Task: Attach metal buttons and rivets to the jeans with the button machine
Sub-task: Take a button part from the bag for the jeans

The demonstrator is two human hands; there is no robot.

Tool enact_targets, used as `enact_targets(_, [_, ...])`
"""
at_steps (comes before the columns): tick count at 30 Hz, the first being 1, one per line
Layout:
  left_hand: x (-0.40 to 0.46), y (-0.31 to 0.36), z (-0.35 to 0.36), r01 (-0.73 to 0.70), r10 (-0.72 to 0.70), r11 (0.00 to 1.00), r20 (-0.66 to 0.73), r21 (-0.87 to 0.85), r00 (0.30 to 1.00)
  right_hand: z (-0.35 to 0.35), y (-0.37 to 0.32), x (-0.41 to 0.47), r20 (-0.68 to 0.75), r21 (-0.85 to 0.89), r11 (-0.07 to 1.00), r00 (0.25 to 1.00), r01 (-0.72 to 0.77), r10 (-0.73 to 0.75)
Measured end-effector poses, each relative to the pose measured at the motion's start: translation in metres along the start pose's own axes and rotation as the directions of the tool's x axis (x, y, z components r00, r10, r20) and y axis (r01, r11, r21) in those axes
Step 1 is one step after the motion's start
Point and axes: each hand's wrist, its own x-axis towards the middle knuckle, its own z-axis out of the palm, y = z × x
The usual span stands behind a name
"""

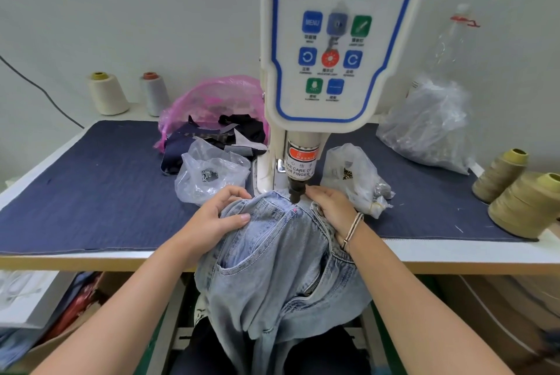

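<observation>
jeans (281,256) are draped over the table (454,253) edge at centre frame, the waist end pushed right up under the machine (327,41) head, with the punch (295,192) sitting just above the denim near a small pink mark. left hand (216,220) is bunching the cloth on the left of the punch, fingers curled into the folds and thumb pressed flat on top; right hand (331,211) has its fingers hooked over the waistband on the right, fingertips very close to the punch. so both hands are clamped on the fabric, one each side, stretching it. this is soft, floppy denim, fairly heavy where it hangs off the table, so i'd say it wants to slide back down; best held at the thick seamed waistband, taut and flat, fingers kept clear of the punch. two clear bags (209,174) of metal bits lie either side of the column, thread cones (515,192) sit at the right edge.
</observation>
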Motion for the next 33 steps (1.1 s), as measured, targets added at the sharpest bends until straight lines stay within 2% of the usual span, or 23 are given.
enact_targets(13, [-0.001,0.002,0.001,-0.004,0.005,1.0,-0.021,0.01,1.0,0.0,0.001,0.004,-0.004,-0.016,1.0,1.0,0.005,-0.005])
enact_targets(19, [-0.003,0.008,0.004,-0.006,0.004,0.995,0.014,0.102,1.0,0.0,-0.001,-0.006,0.022,-0.037,0.999,1.0,0.008,-0.007])
enact_targets(23, [-0.008,0.018,0.013,-0.086,0.062,0.97,0.108,0.229,0.992,-0.01,-0.007,-0.027,0.219,0.044,0.999,0.976,-0.019,0.009])
enact_targets(25, [-0.012,0.018,0.017,-0.106,0.072,0.979,0.19,0.174,0.979,-0.016,-0.013,-0.042,0.373,0.001,0.999,0.927,-0.041,0.037])
enact_targets(27, [-0.015,0.019,0.019,-0.152,0.112,0.975,0.235,0.162,0.966,-0.022,-0.021,-0.053,0.441,-0.145,0.989,0.893,-0.03,0.092])
enact_targets(29, [-0.012,0.014,0.021,-0.235,0.192,0.924,0.165,0.301,0.967,-0.029,-0.03,-0.056,0.362,-0.382,0.92,0.93,0.09,0.059])
enact_targets(30, [-0.009,0.009,0.023,-0.267,0.251,0.868,0.094,0.419,0.963,-0.034,-0.036,-0.054,0.257,-0.435,0.892,0.966,0.123,-0.007])
enact_targets(31, [-0.006,0.005,0.026,-0.276,0.3,0.815,0.036,0.51,0.953,-0.039,-0.042,-0.049,0.107,-0.45,0.883,0.99,0.132,-0.093])
enact_targets(33, [-0.001,-0.003,0.032,-0.257,0.325,0.773,-0.014,0.579,0.946,-0.052,-0.053,-0.033,-0.191,-0.554,0.82,0.937,0.142,-0.291])
